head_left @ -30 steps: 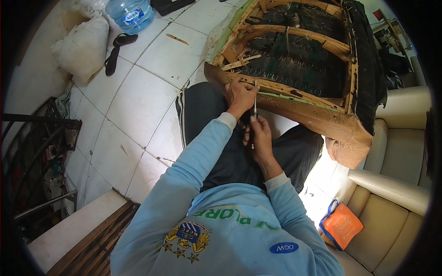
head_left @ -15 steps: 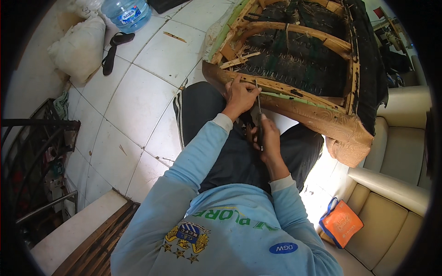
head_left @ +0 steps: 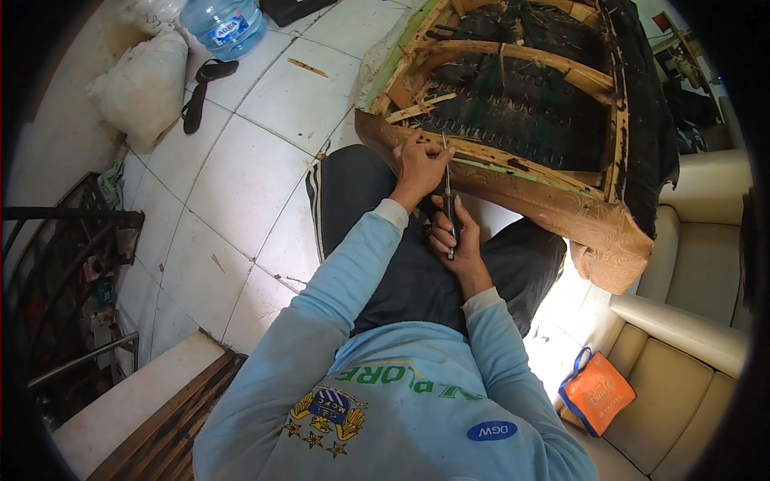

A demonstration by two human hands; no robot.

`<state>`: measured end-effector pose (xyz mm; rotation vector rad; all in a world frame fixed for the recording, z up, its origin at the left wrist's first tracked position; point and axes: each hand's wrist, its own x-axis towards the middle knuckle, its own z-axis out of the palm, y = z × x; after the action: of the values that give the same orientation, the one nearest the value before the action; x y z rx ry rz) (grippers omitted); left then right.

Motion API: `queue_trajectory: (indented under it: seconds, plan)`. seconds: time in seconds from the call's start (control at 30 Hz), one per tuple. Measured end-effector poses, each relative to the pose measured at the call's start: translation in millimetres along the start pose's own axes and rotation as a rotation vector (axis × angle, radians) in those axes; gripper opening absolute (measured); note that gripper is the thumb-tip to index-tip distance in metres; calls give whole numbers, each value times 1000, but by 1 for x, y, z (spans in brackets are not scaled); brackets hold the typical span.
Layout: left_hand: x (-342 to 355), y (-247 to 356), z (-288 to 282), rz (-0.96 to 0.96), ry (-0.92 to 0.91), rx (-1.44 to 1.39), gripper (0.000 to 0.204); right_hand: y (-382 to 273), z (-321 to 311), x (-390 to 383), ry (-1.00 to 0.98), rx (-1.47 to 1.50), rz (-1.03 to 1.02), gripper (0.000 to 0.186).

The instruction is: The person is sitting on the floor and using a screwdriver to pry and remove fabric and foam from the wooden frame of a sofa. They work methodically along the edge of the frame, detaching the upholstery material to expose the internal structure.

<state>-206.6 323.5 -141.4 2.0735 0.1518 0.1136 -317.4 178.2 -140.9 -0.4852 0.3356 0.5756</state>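
Note:
My right hand (head_left: 461,232) is closed around the dark handle of a screwdriver (head_left: 448,176). Its thin metal shaft points away from me, with the tip at the near wooden rail (head_left: 489,155) of an upturned seat frame. Against the left part of that rail rests my left hand (head_left: 423,167), its fingers bent and closed beside the screwdriver tip. What these fingers pinch is hidden. Brown patterned upholstery (head_left: 561,200) hangs along the rail's outer side, with a pale green strip above it. Wavy springs and black cloth (head_left: 513,104) show inside the frame.
Splintered wood (head_left: 421,107) lies in the frame's left corner. On the tiled floor are black sandals (head_left: 194,107), a white sack (head_left: 148,84), a blue water jug (head_left: 224,28) and a wood sliver (head_left: 308,68). A beige sofa (head_left: 674,385) with an orange bag (head_left: 597,393) stands at right.
My right hand and the screwdriver handle have shifted slightly left, and the shaft stands straighter. My left hand stays at the same place on the rail.

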Motion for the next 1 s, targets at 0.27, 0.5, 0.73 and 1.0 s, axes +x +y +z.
queue_trajectory:
  seconds: [0.27, 0.5, 0.73, 1.0]
  plan:
    - [21, -26, -6, -53, 39, -260, 41, 1, 22, -45, 341, -967, -270, 43]
    - [9, 1, -4, -66, -20, 79, 31, -19, 51, -65, 555, -1200, -354, 39]
    - [11, -1, 7, 88, 128, 114, 22, -26, 43, -55, 654, -1507, -408, 45]
    - [13, -10, 12, 74, 112, -35, 23, -45, 99, -70, 659, -2071, -482, 46]
